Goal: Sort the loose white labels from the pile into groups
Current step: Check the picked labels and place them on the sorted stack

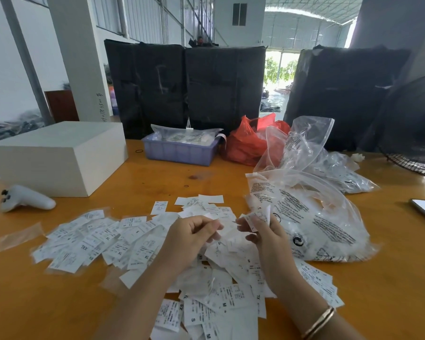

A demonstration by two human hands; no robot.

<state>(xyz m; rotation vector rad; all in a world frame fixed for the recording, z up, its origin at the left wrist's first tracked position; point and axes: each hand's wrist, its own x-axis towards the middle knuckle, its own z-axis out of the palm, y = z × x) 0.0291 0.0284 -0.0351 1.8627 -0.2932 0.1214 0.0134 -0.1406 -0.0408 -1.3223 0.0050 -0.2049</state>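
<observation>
Big shed-like hall with white walls and steel framing, an orange-brown wooden table (142, 182) in front. Spread across the near half of it, a pile of loose white labels (221, 285), printed with sizes such as S, M, XL. To the left, apart from the pile, a looser group of labels (93, 239) with XL and XXL showing. Left hand (194, 235) over the middle of the pile, fingers curled in, fingertips seemingly pinching a blurred white label; hard to tell for sure. Right hand (260, 231) just beside it, fingers curled around a small bunch of labels (258, 218) held upright, 1 marked L facing the camera. Gold bangle (319, 322) on the right wrist. Right of the hands, touching the pile, a clear printed plastic bag (312, 217). Further back, a purple tray (179, 149), a red plastic bag (245, 143), and black wrapped bundles (184, 87) standing behind the table. At left, a white box (57, 155) and a white controller (26, 198) near it. Dark fan (412, 133) at far right.
</observation>
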